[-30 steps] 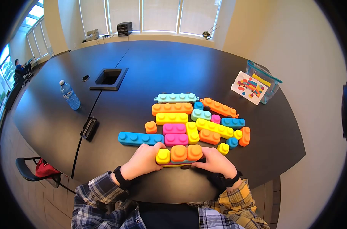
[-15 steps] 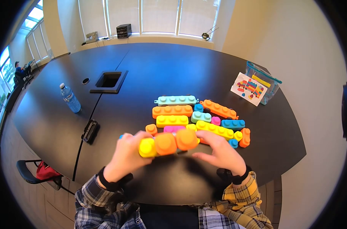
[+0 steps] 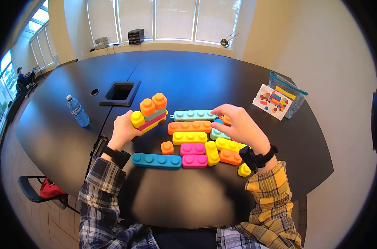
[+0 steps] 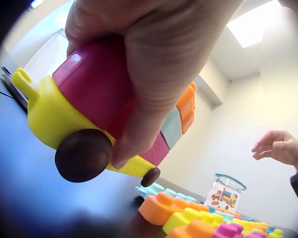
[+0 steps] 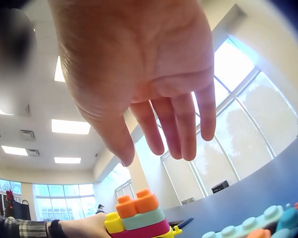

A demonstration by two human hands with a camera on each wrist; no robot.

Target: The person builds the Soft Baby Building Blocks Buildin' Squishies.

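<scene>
My left hand (image 3: 124, 132) grips a toy train car of stacked blocks (image 3: 148, 120), raised at the left of the block group. Its yellow wheeled base (image 4: 47, 119) has dark wheels and a hook. Above that come magenta and pale teal blocks, topped by one yellow and two orange blocks. My right hand (image 3: 240, 124), its fingers apart and slightly bent with nothing held, hovers over the right part of the group. Its fingertips overlap the right end of a pale teal wheeled base (image 3: 192, 115) in the head view. The hand hides part of an orange wheeled base (image 3: 226, 120).
Loose blocks lie close together on the dark table, including a long blue block (image 3: 156, 161), an orange block (image 3: 189, 127) and magenta blocks (image 3: 194, 161). A picture card (image 3: 272, 101) leans on a clear bag (image 3: 298, 96) at right. A water bottle (image 3: 77, 111) stands left.
The stacked car was held between both hands near the front; my left hand has carried it left and forward. The right hand has let go of it and moved forward over the blocks.
</scene>
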